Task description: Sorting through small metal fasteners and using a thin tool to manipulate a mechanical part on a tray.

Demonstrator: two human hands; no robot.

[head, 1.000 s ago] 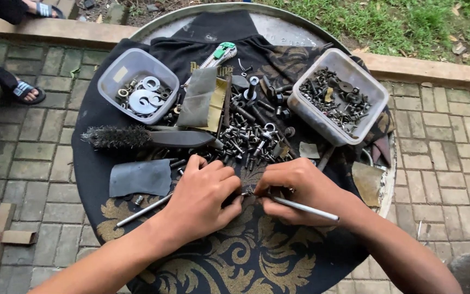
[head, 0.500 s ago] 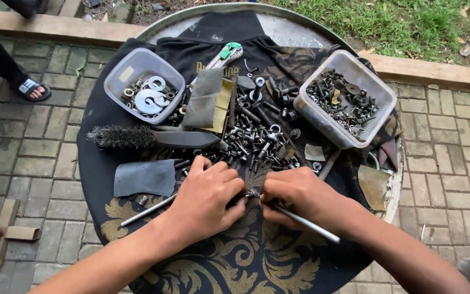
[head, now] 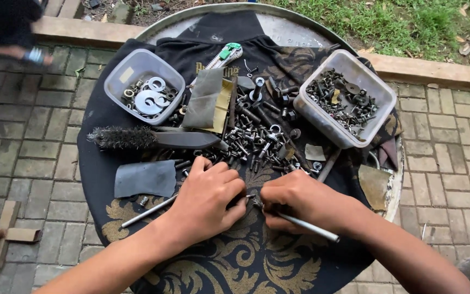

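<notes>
In the lower middle of the frame the left hand (head: 205, 198) and right hand (head: 300, 201) pinch closed around a thin metal rod (head: 311, 227), which could slip into the bolts (head: 251, 141).

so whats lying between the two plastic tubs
In the head view, between the left tub and right tub: folded sandpaper sheets, a green utility knife and loose bolts.

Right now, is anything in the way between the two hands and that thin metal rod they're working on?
Nothing visible. The right hand is closed around the thin metal rod, and the left hand meets it at the rod's inner end.
</notes>
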